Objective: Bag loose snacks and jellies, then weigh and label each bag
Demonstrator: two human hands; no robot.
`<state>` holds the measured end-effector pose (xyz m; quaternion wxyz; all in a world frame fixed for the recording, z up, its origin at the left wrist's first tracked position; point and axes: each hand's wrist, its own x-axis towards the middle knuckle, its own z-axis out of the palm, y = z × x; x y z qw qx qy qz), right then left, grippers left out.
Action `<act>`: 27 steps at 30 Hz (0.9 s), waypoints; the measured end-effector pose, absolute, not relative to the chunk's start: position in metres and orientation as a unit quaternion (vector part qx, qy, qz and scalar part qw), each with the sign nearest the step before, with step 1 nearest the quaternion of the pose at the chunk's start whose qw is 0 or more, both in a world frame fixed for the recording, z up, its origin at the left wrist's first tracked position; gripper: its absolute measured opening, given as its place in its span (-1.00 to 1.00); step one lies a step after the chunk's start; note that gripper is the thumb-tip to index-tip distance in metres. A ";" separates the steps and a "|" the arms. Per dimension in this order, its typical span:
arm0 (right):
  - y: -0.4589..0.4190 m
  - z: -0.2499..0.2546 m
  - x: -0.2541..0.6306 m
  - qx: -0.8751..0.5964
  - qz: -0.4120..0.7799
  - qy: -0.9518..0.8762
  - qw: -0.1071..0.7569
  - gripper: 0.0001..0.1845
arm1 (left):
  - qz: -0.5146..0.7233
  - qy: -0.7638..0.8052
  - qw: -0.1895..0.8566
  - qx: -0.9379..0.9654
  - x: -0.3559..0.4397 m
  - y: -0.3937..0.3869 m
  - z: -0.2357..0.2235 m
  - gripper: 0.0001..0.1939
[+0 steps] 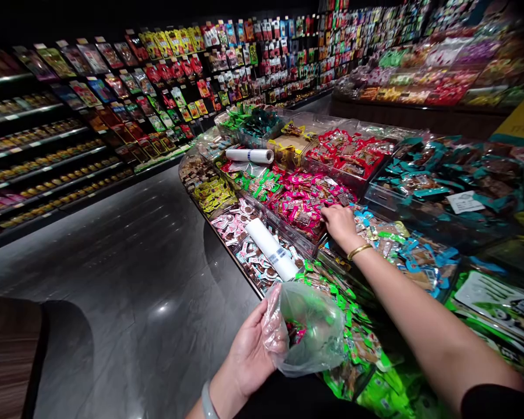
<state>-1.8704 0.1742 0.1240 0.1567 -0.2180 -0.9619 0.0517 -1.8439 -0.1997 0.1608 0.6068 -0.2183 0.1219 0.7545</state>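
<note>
My left hand [250, 349] grips the rim of a clear plastic bag [317, 314], its mouth spread wide and facing me. A few pink-red packets [296, 333] lie inside the bag. Stretched forward, my right hand [341, 224] is at the near right edge of a bin of pink snack packets [299, 195]. Its fingers are curled together, and what they hold, if anything, is too small to make out. Blue-edged packets [419, 250] lie right of that hand. Green packets [353, 334] fill the bin below the bag.
One roll of plastic bags [271, 249] lies on white-and-brown packets, another roll [250, 155] farther back. Clear dividers separate the bins. Red packets [347, 151] and teal packets [454, 169] sit beyond. Stocked shelves [43, 151] line the left wall past the grey floor [135, 279].
</note>
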 end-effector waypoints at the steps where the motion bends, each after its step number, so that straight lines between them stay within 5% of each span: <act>1: 0.178 0.126 -1.869 -0.243 0.057 -0.953 0.172 -0.79 | 0.755 0.124 0.607 -0.217 -1.844 -0.199 0.161 -0.64; 3: 0.187 0.130 -1.867 -0.300 0.117 -0.919 0.226 -0.84 | 0.754 0.129 0.606 -0.216 -1.845 -0.198 0.162 -0.66; 7: 0.192 0.140 -1.855 -0.353 0.428 -0.755 0.348 -0.84 | 0.752 0.148 0.605 -0.215 -1.846 -0.196 0.164 -0.68; 14: 0.131 0.154 -1.797 -0.195 0.681 -0.679 0.193 -0.61 | 0.750 0.173 0.609 -0.195 -1.849 -0.194 0.163 -0.65; 18: 0.076 0.149 -1.766 -0.145 0.690 -0.705 0.077 -0.77 | 0.749 0.176 0.608 -0.195 -1.850 -0.193 0.162 -0.69; 22: 0.046 0.144 -1.758 -0.048 0.549 -0.834 -0.019 -0.92 | 0.748 0.168 0.610 -0.200 -1.849 -0.191 0.163 -0.71; 27: 0.076 0.140 -1.788 -0.087 0.434 -0.897 0.011 -0.81 | 0.745 0.166 0.609 -0.216 -1.847 -0.193 0.163 -0.73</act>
